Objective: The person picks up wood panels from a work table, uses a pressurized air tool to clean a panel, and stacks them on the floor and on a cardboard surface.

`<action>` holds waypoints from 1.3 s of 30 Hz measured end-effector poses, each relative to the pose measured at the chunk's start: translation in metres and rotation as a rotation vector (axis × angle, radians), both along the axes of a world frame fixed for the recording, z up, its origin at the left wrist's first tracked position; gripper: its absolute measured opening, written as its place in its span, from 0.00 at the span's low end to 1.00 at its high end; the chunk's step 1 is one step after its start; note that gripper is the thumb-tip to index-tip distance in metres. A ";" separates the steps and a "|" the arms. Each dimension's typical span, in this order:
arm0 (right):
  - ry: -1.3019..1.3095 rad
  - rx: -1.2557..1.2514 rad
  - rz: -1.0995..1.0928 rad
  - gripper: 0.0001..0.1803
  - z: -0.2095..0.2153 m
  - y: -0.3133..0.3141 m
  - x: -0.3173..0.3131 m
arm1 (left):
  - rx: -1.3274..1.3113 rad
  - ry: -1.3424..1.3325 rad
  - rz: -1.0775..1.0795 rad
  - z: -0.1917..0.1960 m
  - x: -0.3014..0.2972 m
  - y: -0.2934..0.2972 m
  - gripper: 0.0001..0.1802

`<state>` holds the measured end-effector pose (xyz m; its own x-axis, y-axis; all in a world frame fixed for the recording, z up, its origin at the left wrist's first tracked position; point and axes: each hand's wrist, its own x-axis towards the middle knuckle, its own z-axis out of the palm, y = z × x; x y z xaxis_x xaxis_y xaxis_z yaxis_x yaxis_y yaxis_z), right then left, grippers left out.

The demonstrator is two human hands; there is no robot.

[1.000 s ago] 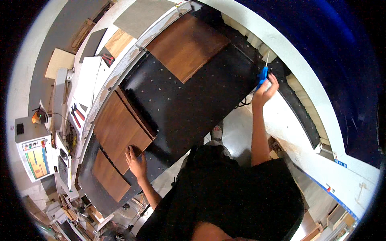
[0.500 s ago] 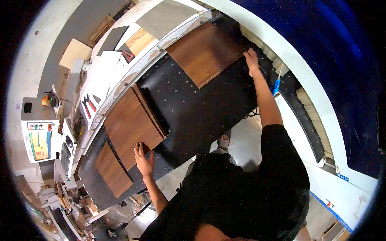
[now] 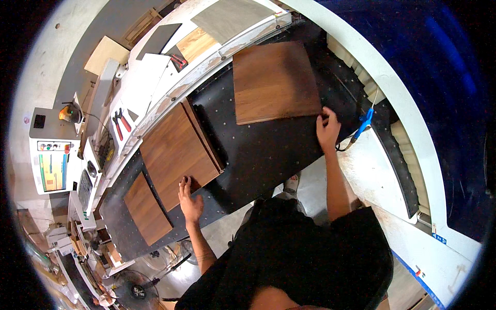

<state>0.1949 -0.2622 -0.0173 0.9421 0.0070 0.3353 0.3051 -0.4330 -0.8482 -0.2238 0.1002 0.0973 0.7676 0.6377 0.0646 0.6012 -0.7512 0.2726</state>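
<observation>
Head view: right hand [image 3: 327, 130], right of centre, fingers curled onto the lower right corner of square dark-brown wooden panel [image 3: 274, 81] at upper centre. Left hand [image 3: 190, 200], lower left, fingers spread flat at edge of rectangular brown wooden board [image 3: 178, 154] on black perforated table [image 3: 268, 152].

The right hand [image 3: 327, 129] hides the near right corner of the far wood board [image 3: 274, 81]. The red-handled tools [image 3: 121, 123] are too small to tell apart.
</observation>
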 end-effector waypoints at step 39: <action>0.481 0.512 -0.076 0.38 -0.002 -0.031 -0.045 | -0.967 -0.309 -0.166 -0.082 0.184 -0.142 0.42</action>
<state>0.1495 -0.2928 -0.0197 0.9781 -0.1123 -0.1754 -0.1705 0.0514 -0.9840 -0.0402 -0.0417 0.0149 0.8880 0.4089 -0.2105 0.3105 -0.1954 0.9303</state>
